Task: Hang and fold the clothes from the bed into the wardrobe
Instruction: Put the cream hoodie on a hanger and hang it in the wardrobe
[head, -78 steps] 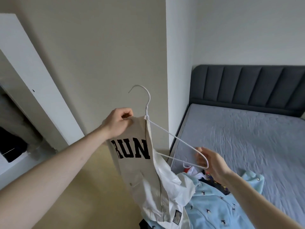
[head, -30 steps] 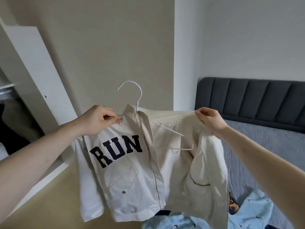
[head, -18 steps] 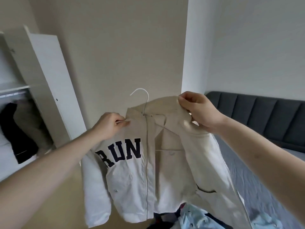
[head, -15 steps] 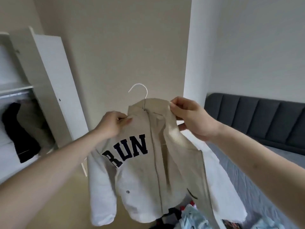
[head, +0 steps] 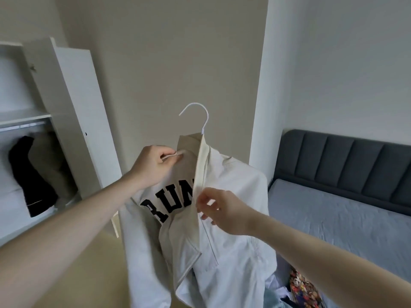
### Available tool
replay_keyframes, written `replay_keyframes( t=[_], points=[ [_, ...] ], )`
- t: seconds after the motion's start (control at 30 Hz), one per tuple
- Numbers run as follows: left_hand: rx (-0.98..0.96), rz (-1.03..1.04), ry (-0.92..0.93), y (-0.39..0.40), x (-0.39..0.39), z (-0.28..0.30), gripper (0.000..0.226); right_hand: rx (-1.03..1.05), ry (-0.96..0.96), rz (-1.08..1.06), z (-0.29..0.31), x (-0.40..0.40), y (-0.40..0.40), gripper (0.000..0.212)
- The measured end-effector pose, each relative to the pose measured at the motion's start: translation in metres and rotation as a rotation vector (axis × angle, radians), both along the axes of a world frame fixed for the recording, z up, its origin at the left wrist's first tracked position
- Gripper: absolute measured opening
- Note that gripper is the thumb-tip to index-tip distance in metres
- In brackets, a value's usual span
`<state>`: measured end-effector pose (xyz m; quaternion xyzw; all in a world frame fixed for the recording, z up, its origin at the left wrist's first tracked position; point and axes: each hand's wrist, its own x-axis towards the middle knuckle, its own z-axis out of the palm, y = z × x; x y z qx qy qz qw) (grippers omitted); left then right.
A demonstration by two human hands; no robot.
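One garment is in hand: the cream jacket (head: 226,218) lettered RUN sits on the white hanger (head: 201,121), hook clear above the collar, held in the air between bed and wardrobe. Our left hand (head: 153,167) pinches the left shoulder of the jacket, probably with the hanger arm inside the cloth; our right hand (head: 222,210) pinches the front edge by the zip. We judge the hangering step nearly done; fronts not yet closed or squared. Wardrobe (head: 73,112) stands open at left, a black garment (head: 29,178) already hanging under its rail. Left to do: carry the jacket over and hook it on. More clothes (head: 300,287) lie at the bed's (head: 344,218) near edge, patterned and pale blue, count unclear; these remain to hang or fold, so we judge the task far from complete
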<state>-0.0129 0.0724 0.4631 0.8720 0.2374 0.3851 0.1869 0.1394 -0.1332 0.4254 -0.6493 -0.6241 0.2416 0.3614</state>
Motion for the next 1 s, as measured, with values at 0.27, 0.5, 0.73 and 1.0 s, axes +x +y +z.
replay_keyframes(
  t=[0.27,0.5,0.73,1.0],
  points=[
    [0.009,0.066,-0.019,0.029,-0.066,-0.007,0.054,0.347,-0.34,-0.326,0.017,0.066,0.035,0.035],
    [-0.006,0.073,-0.059,0.056,-0.12,-0.005,0.051,0.165,-0.378,-0.208,0.005,0.056,0.092,0.021],
    [-0.037,0.209,-0.085,0.111,-0.193,-0.002,0.047,0.204,-0.034,0.017,0.006,-0.037,0.162,0.043],
    [0.053,0.406,-0.092,0.182,-0.279,-0.018,0.017,0.167,0.233,0.195,-0.004,-0.146,0.256,0.037]
  ],
)
